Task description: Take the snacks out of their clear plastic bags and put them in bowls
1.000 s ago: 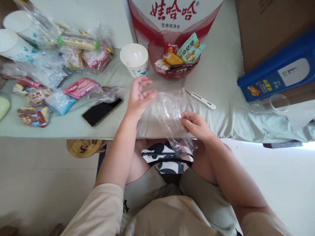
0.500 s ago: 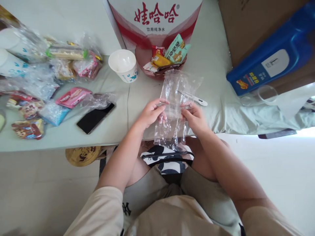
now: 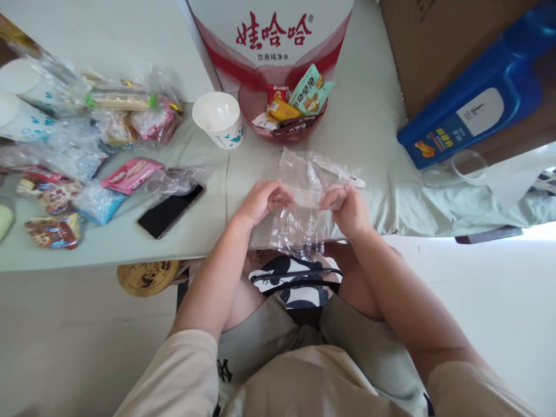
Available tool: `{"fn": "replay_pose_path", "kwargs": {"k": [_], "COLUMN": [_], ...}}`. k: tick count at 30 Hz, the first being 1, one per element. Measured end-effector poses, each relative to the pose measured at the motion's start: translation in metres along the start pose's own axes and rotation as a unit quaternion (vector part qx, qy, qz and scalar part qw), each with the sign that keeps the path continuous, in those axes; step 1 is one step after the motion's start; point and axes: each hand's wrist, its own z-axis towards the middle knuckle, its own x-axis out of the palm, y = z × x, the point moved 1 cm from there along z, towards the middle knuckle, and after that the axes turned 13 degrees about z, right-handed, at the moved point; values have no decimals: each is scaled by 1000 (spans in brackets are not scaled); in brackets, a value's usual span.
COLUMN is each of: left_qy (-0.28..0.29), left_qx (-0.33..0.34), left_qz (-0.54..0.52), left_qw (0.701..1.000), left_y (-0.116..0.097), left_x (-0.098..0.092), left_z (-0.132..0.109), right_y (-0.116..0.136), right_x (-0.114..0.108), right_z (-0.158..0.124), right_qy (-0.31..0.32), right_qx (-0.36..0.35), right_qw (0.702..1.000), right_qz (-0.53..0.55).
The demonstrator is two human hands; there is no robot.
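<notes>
A clear plastic bag point(image 3: 299, 223) hangs between my two hands, its lower end over the table's front edge. My left hand point(image 3: 267, 200) is closed on the bag's left side, fingers curled in. On the other side my right hand point(image 3: 347, 208) grips it too, its fingertips partly seen through the film. Behind the bag's upper right lies a white utility knife point(image 3: 357, 182), partly covered by the plastic. Beyond the bag a reddish clear bowl point(image 3: 278, 134) holds several wrapped snacks, among them a mint-green packet point(image 3: 313, 92).
Left of the bowl stands a white paper cup point(image 3: 219, 119). A black phone point(image 3: 169, 211) lies near a pink packet point(image 3: 132, 175) and several bagged snacks. At the right are a blue bottle point(image 3: 469, 98) and a clear plastic cup point(image 3: 469, 166). A water carton point(image 3: 278, 35) stands behind.
The bag's top has sunk toward me and folded lower. My right hand has turned and its fingers have curled in more; the left hand's fingers have curled too.
</notes>
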Motion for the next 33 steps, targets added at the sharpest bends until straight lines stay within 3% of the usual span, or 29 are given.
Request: {"fn": "replay_pose_path", "kwargs": {"k": [3,5,9,12,15,20,24,29,33], "left_qy": [-25,-49,-89,-74,-52,44,12,30,55], "left_qx": [24,51,85,105,123,37,-10,2,28], "left_qz": [116,168,144,64,-18,-42,-23,-59,-95], "left_qw": [993,983,982,990,991,997,1000,998,994], "left_y": [2,2,2,1,0,1,-3,-13,-13], "left_x": [0,-1,-6,-10,-13,-13,-16,-21,-25], "left_z": [0,-1,-3,-6,-9,-17,-26,-35,-35], "right_y": [-3,-6,-10,-11,-11,-10,-10,2,9], "right_x": [0,2,10,16,23,31,41,43,42], "right_z": [1,2,2,3,1,-3,-7,-13,-21], "right_qy": [-31,-20,16,4,40,25,60,7,48], "right_qx": [3,7,6,-4,55,73,142,90,103], "right_qw": [999,998,1000,998,994,993,983,974,970], "right_qz": [-42,-57,-20,58,85,94,104,209,213]}}
